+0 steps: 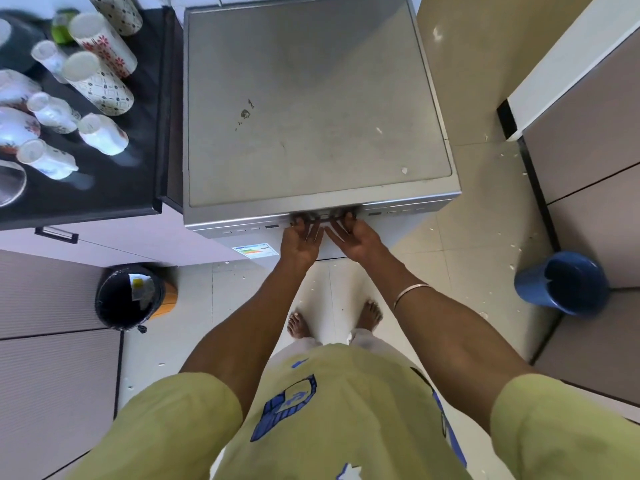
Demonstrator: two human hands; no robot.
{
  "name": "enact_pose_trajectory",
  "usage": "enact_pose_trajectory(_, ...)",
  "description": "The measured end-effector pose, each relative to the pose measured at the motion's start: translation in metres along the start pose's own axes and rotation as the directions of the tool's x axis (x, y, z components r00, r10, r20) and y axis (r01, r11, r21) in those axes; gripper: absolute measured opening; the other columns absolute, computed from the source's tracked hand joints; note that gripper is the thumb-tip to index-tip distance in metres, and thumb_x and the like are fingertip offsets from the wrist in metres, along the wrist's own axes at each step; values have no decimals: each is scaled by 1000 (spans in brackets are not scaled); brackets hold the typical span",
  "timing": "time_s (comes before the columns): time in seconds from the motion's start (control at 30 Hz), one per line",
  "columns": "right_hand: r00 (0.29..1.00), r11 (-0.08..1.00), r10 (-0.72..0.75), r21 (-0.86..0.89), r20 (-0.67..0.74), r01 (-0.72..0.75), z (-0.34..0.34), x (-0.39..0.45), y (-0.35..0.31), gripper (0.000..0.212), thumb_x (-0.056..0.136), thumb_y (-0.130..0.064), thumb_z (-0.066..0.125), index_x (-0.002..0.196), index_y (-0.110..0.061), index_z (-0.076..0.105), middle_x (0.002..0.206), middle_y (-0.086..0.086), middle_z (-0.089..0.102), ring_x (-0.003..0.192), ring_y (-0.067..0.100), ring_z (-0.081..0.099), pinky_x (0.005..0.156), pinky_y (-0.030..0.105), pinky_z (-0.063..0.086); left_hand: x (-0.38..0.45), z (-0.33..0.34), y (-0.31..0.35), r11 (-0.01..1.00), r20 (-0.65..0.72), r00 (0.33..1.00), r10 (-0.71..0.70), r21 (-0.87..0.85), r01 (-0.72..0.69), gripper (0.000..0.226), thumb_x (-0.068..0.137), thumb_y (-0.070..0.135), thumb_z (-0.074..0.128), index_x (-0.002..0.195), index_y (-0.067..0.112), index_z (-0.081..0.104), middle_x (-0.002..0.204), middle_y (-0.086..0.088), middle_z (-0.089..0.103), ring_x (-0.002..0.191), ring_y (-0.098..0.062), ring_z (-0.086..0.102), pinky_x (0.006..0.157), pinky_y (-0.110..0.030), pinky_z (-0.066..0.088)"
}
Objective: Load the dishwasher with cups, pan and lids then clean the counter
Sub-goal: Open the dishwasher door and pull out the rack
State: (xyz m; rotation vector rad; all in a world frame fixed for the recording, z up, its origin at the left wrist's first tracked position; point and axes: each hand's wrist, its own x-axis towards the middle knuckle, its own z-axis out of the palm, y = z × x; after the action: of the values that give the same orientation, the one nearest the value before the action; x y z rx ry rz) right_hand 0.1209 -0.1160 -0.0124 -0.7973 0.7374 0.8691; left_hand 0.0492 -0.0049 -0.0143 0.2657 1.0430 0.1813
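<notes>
stainless dishwasher [311, 98] was gripped at its door handle [323, 216] by the left hand [300, 239] and right hand [353, 237], fingers hooked in, so opening was judged under way, a steady downward pull being called for next, while cups [100, 133] waited on the black counter [138, 188] alongside.

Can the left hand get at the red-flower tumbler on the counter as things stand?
Probably not right away. The left hand has its fingers hooked in the dishwasher door handle recess, as does the right hand. Once it lets go, the path looks free: the red-flower tumbler stands on the black counter to its left.
</notes>
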Motion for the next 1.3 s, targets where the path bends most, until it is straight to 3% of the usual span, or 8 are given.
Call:
enact_pose_trajectory(0.17, 999, 1000, 16, 13, 50, -17, 0, 7, 7, 23, 99, 1, 44, 90, -12, 62, 81, 7, 73, 94, 23, 64, 83, 45, 53, 6, -5, 4, 1000, 81, 997, -6, -9, 7, 22, 98, 1, 46, 87, 14, 60, 98, -6, 64, 114, -25, 55, 106, -40, 41)
enact_pose_trajectory(0.3, 999, 999, 40, -22, 14, -40, 2, 8, 11, 9, 97, -14, 56, 94, -10, 63, 91, 7, 67, 89, 21, 62, 73, 37, 54, 11, -7, 7, 999, 121, 993, -5, -31, 9, 20, 97, -3, 45, 96, 11, 60, 106, -8, 64, 114, -26, 57, 107, -40, 40)
enact_pose_trajectory(0.5, 998, 999, 52, 0, -37, -52, 12, 3, 10, 14, 98, -14, 55, 87, -16, 63, 91, 4, 61, 80, 17, 56, 53, 25, 53, 13, -5, 10, 995, 130, 991, -12, -93, 25, 27, 96, -11, 39, 96, 8, 59, 73, -5, 73, 93, -23, 62, 107, -38, 40)
enact_pose_trajectory(0.7, 997, 1000, 31, 2, -72, -30, 15, 4, 13, 10, 97, -17, 57, 89, -15, 63, 89, 4, 59, 71, 13, 53, 47, 19, 51, 13, -7, 7, 996, 75, 997, 8, -91, -1, 12, 98, 0, 49, 99, 7, 59, 100, -8, 64, 94, -19, 62, 102, -36, 44)
enact_pose_trajectory(1.07, 993, 992, -4, -125, -114, -11, 13, 5, 14, 9, 94, -22, 62, 88, -16, 61, 72, 3, 42, 61, 11, 39, 44, 16, 43, 17, -8, -4, 993, -37, 993, 112, 50, -110, 7, 96, 9, 59, 99, 12, 64, 92, -3, 70, 89, -14, 66, 95, -30, 50)
enact_pose_trajectory(1.17, 988, 982, -11, -189, -156, -19, 17, 4, 19, 20, 91, -33, 65, 88, -15, 58, 71, 3, 42, 56, 10, 36, 41, 15, 39, 15, -8, -12, 985, -152, 977, 150, 105, -135, 8, 90, 11, 69, 94, 9, 62, 85, -7, 65, 67, -13, 61, 71, -26, 54)
enact_pose_trajectory(1.23, 982, 987, -34, -160, -186, 4, 17, 3, 34, 33, 88, -42, 67, 95, -11, 59, 75, 4, 56, 48, 9, 45, 38, 16, 41, 10, -15, -22, 978, -264, 948, 177, 158, -138, 20, 83, 16, 76, 84, 8, 59, 76, -11, 60, 48, -13, 50, 56, -28, 49)
enact_pose_trajectory(1.3, 986, 995, -59, -85, -158, 47, 15, 3, 49, 48, 85, -44, 69, 111, -5, 60, 101, 13, 70, 67, 17, 69, 45, 20, 51, 2, -25, -28, 979, -264, 949, 173, 148, -137, 33, 80, 27, 81, 95, 5, 62, 83, -13, 66, 50, -16, 56, 60, -31, 53)
